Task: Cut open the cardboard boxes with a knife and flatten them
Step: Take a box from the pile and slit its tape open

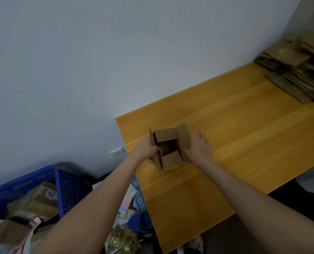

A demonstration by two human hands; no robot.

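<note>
– what are the hands doing?
– left hand (145, 149) is curled round the left wall of the small cardboard box (168, 143). right hand (200, 150) has straight fingers against its right flap.
– and the box?
– flaps open, at the near left corner of the wooden table (235, 136). flattened cardboard (295, 70) is piled at the far end, and a blue crate (64, 182) of boxes stands left.

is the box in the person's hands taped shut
No, the flaps of the cardboard box stand open, showing its hollow inside; the left hand grips one side, the right hand lies flat against the other.
</note>
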